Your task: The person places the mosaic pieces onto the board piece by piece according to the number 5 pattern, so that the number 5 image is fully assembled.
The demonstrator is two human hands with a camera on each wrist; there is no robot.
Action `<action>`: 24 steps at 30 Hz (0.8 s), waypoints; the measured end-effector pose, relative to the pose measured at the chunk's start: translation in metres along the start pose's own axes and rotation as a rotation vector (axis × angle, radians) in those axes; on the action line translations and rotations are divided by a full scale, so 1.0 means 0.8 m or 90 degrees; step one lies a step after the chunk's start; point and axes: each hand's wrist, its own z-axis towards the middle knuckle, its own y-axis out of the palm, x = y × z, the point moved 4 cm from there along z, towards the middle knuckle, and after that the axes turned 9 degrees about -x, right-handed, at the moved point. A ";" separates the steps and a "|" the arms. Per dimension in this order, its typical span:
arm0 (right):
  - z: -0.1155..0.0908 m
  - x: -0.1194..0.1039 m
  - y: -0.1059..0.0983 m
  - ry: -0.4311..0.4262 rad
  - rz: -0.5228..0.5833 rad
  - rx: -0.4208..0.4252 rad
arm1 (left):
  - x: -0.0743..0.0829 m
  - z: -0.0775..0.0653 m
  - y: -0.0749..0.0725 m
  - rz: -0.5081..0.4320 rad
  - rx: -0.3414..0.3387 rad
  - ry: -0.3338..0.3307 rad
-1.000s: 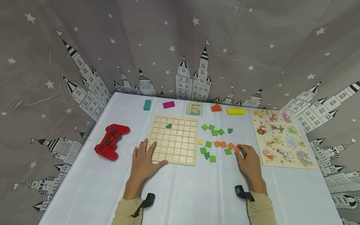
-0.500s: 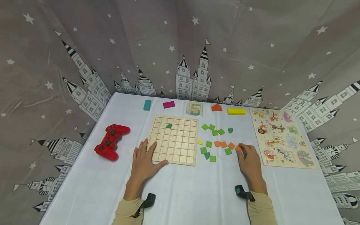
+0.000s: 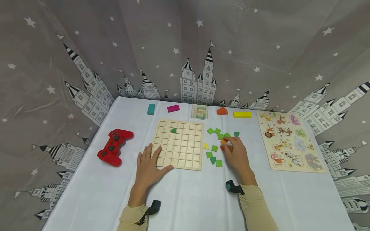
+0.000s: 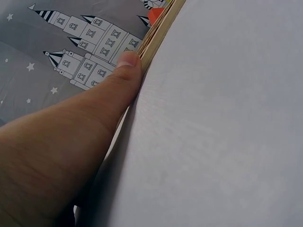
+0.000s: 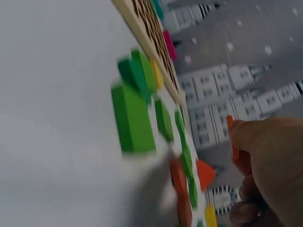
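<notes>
My left hand rests at the near-left corner of a wooden grid board, fingers spread over its edge. In the left wrist view its thumb lies along the board's side. One dark green quarter-round tile sits in a board cell. Between thumb and fingertips my right hand pinches a thin orange tile, raised off the cloth. Below it, other orange tiles lie on the table, mostly hidden by this hand in the head view. Green square tiles and a yellow quarter-round tile lie beside the board.
A red game controller lies at left, an animal puzzle board at right. Along the back are a patterned card and teal, magenta, orange and yellow blocks.
My right hand has moved left and slightly away from me, carrying the orange tile from the right end of the orange row. My left hand stays on the board.
</notes>
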 end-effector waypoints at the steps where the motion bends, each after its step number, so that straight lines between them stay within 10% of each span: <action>1: 0.004 -0.009 0.006 -0.010 0.002 -0.012 | 0.000 0.000 0.000 0.000 0.002 0.000; 12: 0.039 -0.108 0.086 -0.173 0.000 -0.130 | -0.001 0.000 -0.001 0.004 -0.002 -0.005; 24: 0.080 -0.162 0.146 -0.204 -0.012 -0.218 | 0.000 0.002 0.000 0.002 -0.010 -0.005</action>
